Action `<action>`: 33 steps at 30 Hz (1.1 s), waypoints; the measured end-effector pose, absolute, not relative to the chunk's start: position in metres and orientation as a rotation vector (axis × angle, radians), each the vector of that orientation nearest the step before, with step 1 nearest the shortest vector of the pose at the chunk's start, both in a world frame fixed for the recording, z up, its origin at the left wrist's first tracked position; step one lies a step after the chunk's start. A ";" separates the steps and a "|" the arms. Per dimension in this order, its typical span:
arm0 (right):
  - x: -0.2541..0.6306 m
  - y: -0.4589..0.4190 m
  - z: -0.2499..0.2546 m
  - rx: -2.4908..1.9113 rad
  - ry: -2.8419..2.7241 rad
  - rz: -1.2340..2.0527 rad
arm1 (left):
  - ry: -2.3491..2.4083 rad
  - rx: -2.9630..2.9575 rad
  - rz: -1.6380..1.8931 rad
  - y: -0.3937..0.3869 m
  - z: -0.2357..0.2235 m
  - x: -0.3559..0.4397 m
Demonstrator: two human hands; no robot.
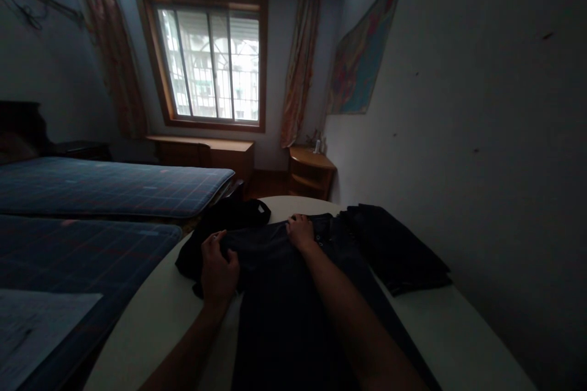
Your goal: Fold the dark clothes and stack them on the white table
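Observation:
A dark garment (284, 305), perhaps trousers, is spread on the pale round table (151, 317) and runs toward me. Its exact kind is hard to make out in the dim light. My left hand (220, 269) is at its left edge, fingers curled and thumb against the cloth. At the far edge, my right hand (301, 231) has its bent fingers closed on the fabric, near some small shiny rings or buttons. A black bundled cloth (233, 217) lies beyond and beside my left hand. To the right rests a stack of folded dark clothes (389, 244).
Left of the table stand beds with blue checked mattresses (114, 186), one bearing a pale printed sheet (41, 330). A white wall (481, 195) rises close on the right. A low wooden desk (224, 145) and corner shelf (312, 159) stand near the window (211, 67).

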State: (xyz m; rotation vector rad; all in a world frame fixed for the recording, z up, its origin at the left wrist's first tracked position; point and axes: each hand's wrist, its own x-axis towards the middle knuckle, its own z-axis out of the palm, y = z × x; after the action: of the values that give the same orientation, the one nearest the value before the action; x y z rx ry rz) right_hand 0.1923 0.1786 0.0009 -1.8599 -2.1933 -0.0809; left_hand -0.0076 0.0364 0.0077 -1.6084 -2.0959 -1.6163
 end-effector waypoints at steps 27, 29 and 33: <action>0.166 0.101 0.029 -1.183 -1.921 1.201 | -1.916 -2.228 -1.685 0.019 0.000 0.015; 0.162 0.100 0.030 -1.204 -1.835 1.427 | -1.881 -2.338 -1.605 0.019 -0.003 0.018; 0.162 0.102 0.031 -1.267 -1.651 1.590 | -1.777 -2.452 -1.541 0.019 -0.006 0.022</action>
State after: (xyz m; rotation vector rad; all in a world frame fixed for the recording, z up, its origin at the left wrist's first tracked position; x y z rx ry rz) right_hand 0.1621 0.1023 0.0313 -1.2667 -1.6511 1.5896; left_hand 0.0217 0.0190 -0.0062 -2.4524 -1.7769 -1.5410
